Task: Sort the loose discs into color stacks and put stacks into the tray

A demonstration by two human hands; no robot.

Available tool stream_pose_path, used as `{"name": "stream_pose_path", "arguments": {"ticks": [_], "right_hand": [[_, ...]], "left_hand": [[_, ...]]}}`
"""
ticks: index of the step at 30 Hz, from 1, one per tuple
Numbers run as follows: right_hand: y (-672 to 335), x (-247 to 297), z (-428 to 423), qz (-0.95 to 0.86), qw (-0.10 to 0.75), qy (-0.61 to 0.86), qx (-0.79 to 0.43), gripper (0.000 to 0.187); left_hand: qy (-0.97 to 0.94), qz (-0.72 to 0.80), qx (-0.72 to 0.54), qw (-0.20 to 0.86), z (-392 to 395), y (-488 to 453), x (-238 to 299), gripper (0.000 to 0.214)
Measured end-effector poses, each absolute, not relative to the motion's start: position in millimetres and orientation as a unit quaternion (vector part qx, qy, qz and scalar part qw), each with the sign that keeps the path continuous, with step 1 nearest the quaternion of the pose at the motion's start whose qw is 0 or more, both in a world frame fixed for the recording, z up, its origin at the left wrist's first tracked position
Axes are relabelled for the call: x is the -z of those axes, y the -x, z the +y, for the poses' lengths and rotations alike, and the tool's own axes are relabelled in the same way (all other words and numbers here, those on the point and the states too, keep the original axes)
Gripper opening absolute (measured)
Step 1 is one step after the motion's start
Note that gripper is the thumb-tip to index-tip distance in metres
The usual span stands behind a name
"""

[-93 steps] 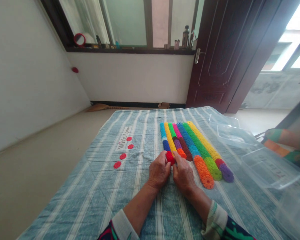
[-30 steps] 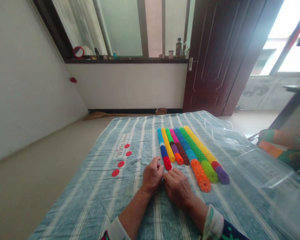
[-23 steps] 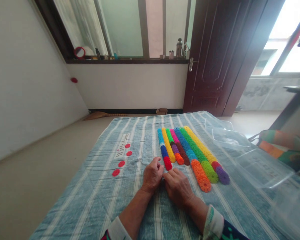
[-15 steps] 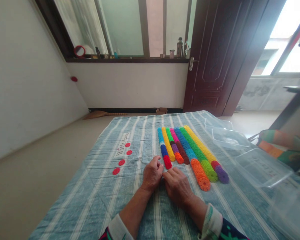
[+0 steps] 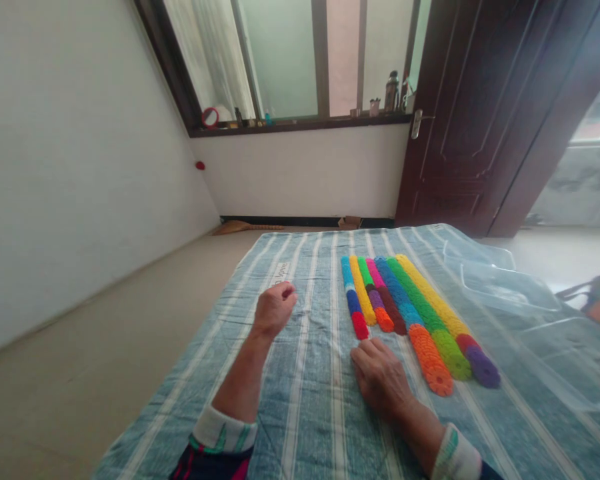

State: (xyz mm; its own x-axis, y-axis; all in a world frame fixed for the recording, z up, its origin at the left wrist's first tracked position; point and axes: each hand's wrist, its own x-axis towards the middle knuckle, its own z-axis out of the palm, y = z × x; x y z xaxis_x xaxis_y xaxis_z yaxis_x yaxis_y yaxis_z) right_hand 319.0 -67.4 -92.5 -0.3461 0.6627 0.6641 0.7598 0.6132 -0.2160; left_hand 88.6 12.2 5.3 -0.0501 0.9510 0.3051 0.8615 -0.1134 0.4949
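Several rows of overlapping coloured plastic discs lie side by side on the bed cover. The leftmost row [image 5: 353,293] runs from light blue through dark blue to red. Just below its red end [image 5: 360,326] rests my right hand [image 5: 381,377], fingers curled inward; anything in them is hidden. To the left, my left hand [image 5: 275,311] is closed, thumb and fingers bent together, beside a "love" label [image 5: 281,272]. What it may hold is out of sight, and no loose red discs show around it. An orange-ended row [image 5: 433,360] lies right of my right hand.
A striped blue cover [image 5: 310,400] spreads over the bed. Clear plastic boxes [image 5: 510,287] stand along its right side. Beyond are a dark red door [image 5: 460,127], a window sill [image 5: 300,125] with small items, and a white wall [image 5: 80,167].
My left hand has moved away from my right hand, leftward and up, over where the loose red discs lay. My right hand stays near the red end. The view has turned left.
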Motion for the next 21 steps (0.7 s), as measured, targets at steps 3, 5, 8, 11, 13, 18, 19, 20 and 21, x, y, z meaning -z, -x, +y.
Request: {"name": "stream_pose_path", "arguments": {"ticks": [3, 5, 8, 11, 13, 18, 19, 20, 21], "right_hand": [[-319, 94, -67, -0.817, 0.380, 0.431, 0.058, 0.023], [-319, 94, -67, -0.815, 0.384, 0.430, 0.060, 0.023], [-319, 93, -68, -0.815, 0.383, 0.430, 0.062, 0.024], [-319, 91, -69, -0.817, 0.377, 0.431, 0.060, 0.024], [-320, 91, -70, -0.818, 0.375, 0.432, 0.055, 0.024], [-321, 92, -69, -0.820, 0.369, 0.433, 0.057, 0.024], [-321, 92, -69, -0.821, 0.366, 0.435, 0.059, 0.024], [-321, 91, -70, -0.821, 0.362, 0.438, 0.060, 0.024], [-320, 90, -70, -0.820, 0.360, 0.440, 0.062, 0.024]], "left_hand": [[-0.675, 0.709, -0.179, 0.097, 3, -45, -24, 0.014], [-0.675, 0.717, -0.133, 0.111, -5, -29, -23, 0.011], [-0.669, 0.728, -0.084, 0.124, -14, -23, -14, 0.009], [-0.656, 0.742, -0.061, 0.121, -14, -24, -4, 0.009], [-0.649, 0.750, -0.060, 0.116, -11, -25, 0, 0.005], [-0.637, 0.758, -0.090, 0.105, -6, -20, 9, 0.010], [-0.637, 0.757, -0.098, 0.106, -6, -20, 9, 0.011], [-0.639, 0.754, -0.106, 0.107, -7, -20, 10, 0.011], [-0.642, 0.751, -0.113, 0.108, -7, -21, 10, 0.010]]}}
